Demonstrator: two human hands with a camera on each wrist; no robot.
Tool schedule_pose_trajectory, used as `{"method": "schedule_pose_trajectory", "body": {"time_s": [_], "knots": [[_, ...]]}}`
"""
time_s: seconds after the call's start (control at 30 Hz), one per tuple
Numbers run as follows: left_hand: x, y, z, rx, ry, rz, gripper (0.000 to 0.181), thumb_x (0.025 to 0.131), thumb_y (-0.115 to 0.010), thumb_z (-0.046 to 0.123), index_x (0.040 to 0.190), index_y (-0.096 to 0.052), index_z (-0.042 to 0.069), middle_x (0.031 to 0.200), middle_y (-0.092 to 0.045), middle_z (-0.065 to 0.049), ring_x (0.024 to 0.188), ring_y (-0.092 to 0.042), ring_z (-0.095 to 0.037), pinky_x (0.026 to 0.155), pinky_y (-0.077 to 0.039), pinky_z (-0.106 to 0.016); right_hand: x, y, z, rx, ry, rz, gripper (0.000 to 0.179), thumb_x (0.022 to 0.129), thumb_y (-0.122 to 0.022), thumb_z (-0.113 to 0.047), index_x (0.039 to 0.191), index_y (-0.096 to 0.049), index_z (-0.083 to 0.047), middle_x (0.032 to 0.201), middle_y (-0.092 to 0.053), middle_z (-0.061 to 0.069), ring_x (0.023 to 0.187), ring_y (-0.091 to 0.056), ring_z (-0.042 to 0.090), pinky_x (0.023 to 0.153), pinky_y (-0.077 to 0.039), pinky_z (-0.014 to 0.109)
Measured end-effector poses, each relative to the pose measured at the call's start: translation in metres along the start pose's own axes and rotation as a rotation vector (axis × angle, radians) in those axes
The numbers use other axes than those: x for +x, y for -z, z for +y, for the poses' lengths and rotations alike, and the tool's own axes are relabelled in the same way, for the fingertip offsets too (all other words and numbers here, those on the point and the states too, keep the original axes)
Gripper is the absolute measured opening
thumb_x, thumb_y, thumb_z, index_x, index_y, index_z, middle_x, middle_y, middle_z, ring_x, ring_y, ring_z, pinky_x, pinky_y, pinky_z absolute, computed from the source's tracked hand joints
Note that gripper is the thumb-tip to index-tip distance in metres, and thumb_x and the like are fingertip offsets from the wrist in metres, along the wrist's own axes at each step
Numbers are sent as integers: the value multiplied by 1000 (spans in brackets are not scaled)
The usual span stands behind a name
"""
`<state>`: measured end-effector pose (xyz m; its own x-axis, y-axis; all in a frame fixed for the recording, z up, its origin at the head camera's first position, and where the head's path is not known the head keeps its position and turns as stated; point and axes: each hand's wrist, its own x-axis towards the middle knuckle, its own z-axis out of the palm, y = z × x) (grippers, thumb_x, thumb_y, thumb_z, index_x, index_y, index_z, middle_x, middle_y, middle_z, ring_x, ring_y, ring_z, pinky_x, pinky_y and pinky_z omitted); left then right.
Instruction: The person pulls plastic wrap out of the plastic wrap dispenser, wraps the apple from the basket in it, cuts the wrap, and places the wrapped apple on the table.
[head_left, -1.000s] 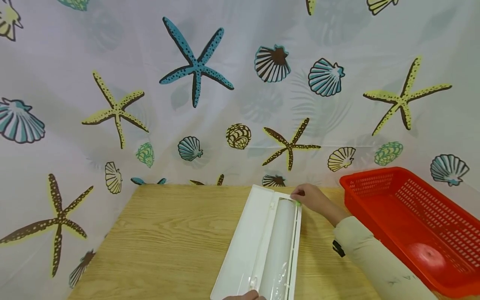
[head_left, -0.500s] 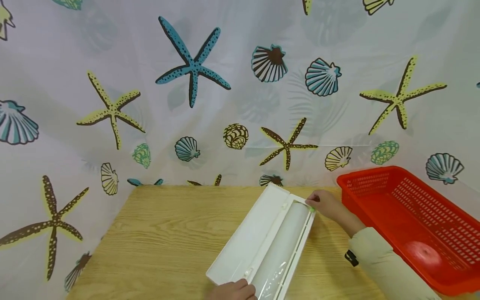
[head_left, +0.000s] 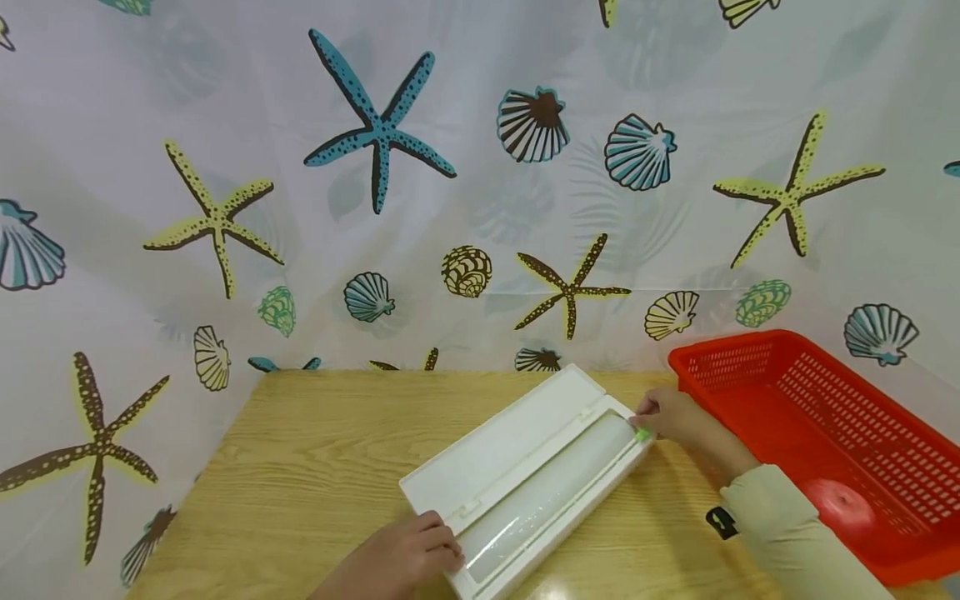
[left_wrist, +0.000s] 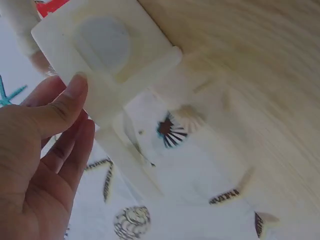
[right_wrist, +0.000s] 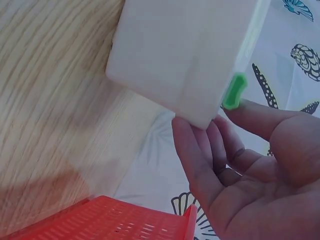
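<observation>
A white cling film dispenser point(head_left: 558, 508) stands slantwise on the table with its long lid point(head_left: 502, 437) folded back. Inside it lies a pale roll of film point(head_left: 551, 487). The left hand point(head_left: 405, 550) grips the near end, its thumb across the end wall point(left_wrist: 102, 45) in the left wrist view. At the far end, the right hand point(head_left: 678, 418) pinches the corner with thumb and fingers. Its thumb sits right at the small green slide cutter point(right_wrist: 234, 91) on the dispenser's edge in the right wrist view.
To the right stands a red perforated basket point(head_left: 776, 433), with a pale round patch on its floor, close to the right forearm. A white curtain point(head_left: 435, 217) printed with starfish and shells hangs behind the wood-grain table point(head_left: 315, 475). A black strap point(head_left: 722, 522) is at the right wrist.
The dispenser has turned clockwise, its far end swinging right and its near end left. Both hands have moved with it, the left one coming further into view.
</observation>
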<state>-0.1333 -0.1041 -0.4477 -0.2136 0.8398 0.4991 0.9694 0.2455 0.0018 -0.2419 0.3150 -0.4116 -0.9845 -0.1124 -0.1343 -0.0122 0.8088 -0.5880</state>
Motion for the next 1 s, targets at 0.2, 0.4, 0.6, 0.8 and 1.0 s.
{"method": "schedule_pose_trajectory", "body": {"time_s": [0.2, 0.4, 0.6, 0.8, 1.0], "knots": [[-18, 4, -20, -15, 91, 36, 26, 73, -74, 5, 97, -69, 15, 103, -62, 6, 95, -54, -9, 78, -44, -10, -3, 2, 8, 98, -29, -68, 21, 83, -69, -15, 88, -59, 2, 75, -55, 9, 64, -55, 19, 61, -53, 33], [-28, -1, -41, -52, 114, 118, 35, 67, -76, 0, 99, -69, 12, 103, -63, 2, 95, -57, -15, 79, -45, -12, -3, -1, 15, 133, -70, -88, 26, 83, -70, -18, 95, -62, 3, 82, -59, 9, 70, -58, 19, 67, -55, 35], [-30, -6, -58, -111, 16, 198, 33, 65, -76, 4, 97, -69, 8, 101, -65, -3, 92, -58, -19, 81, -45, -14, -9, -5, 21, 160, -67, -55, 20, 85, -67, -12, 94, -62, 4, 79, -58, 8, 69, -57, 19, 68, -55, 40], [-37, -11, -67, -222, 31, 247, 29, 69, -74, 5, 97, -70, -1, 100, -68, -8, 92, -59, -23, 83, -45, -16, -17, -8, 24, 207, -78, -51, 21, 86, -66, -11, 97, -60, 6, 82, -58, 10, 70, -58, 21, 70, -54, 40], [-39, -15, -66, -335, 200, 239, 38, 63, -77, -4, 101, -70, 0, 106, -67, -8, 100, -57, -25, 86, -44, -15, -30, -12, 26, 213, -91, 5, 22, 86, -65, -10, 98, -59, 7, 86, -58, 11, 71, -56, 20, 70, -55, 37]]}}
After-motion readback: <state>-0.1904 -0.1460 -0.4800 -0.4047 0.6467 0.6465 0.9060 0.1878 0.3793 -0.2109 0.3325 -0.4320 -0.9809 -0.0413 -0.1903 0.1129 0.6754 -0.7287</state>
